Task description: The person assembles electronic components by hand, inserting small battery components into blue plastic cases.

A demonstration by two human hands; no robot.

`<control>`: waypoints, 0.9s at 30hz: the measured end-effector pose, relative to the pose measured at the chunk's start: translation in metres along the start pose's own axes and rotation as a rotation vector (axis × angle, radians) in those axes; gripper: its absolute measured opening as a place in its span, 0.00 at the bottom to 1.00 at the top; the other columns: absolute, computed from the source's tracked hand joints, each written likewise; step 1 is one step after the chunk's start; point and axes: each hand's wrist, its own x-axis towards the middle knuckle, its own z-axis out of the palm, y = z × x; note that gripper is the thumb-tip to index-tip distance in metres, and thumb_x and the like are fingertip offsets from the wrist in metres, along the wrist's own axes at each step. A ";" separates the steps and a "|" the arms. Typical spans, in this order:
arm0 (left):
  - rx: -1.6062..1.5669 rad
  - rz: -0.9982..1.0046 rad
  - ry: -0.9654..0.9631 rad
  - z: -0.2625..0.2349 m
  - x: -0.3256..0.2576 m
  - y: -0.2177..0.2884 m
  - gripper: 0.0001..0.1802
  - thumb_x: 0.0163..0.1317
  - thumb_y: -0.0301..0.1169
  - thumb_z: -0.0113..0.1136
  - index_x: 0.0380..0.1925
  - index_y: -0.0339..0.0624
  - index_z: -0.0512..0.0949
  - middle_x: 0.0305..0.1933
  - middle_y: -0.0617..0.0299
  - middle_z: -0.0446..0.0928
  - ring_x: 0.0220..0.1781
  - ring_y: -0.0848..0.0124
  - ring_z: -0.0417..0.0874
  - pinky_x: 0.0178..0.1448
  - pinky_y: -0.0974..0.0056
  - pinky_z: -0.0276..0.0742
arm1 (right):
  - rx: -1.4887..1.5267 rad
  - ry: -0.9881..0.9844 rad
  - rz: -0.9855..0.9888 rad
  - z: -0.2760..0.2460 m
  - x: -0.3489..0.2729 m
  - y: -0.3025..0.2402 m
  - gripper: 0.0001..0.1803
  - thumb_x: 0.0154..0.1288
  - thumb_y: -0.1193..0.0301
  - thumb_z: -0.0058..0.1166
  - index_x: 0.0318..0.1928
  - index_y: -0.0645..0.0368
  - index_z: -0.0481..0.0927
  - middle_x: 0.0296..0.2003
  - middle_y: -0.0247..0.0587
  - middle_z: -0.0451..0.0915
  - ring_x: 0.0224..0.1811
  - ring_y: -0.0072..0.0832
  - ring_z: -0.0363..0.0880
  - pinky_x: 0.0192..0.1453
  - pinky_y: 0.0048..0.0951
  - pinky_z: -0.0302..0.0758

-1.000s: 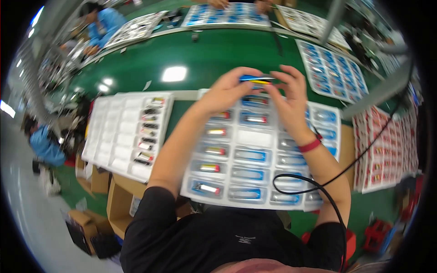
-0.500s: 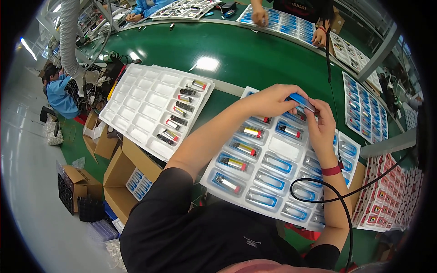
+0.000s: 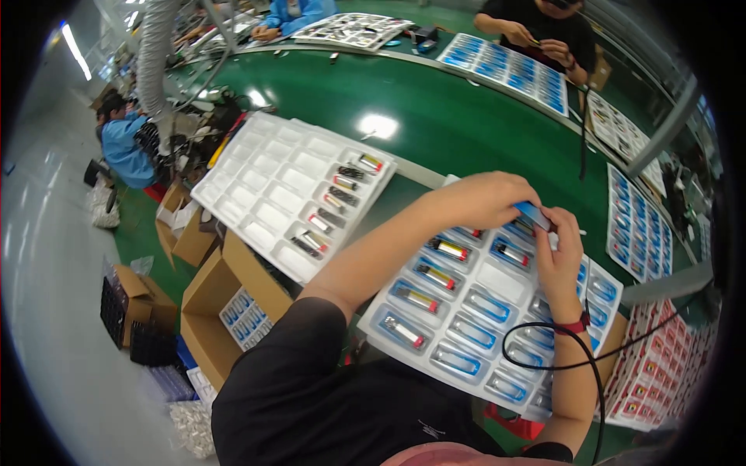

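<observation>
Casing, blue (image 3: 533, 213) — one, small, elongated. Greyish toward its right end, perhaps from glare. Held between left hand (image 3: 499, 199) and right hand (image 3: 559, 258), its length slanting to lower right — positioned over the far part of a pocketed white tray (image 3: 500, 279). Ends partly covered; contents indiscernible.

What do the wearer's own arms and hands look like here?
The left hand and right hand are ungloved. Short black sleeves leave the forearms uncovered. A red wristband circles the right wrist; a black cable loops across that forearm.
</observation>
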 end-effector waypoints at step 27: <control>-0.847 -0.159 -0.117 -0.005 0.000 -0.006 0.15 0.69 0.26 0.64 0.52 0.32 0.79 0.43 0.60 0.82 0.45 0.78 0.82 0.52 0.71 0.80 | 0.686 -0.030 0.316 -0.003 -0.003 0.009 0.15 0.68 0.83 0.58 0.54 0.65 0.78 0.51 0.36 0.75 0.52 0.22 0.76 0.55 0.22 0.74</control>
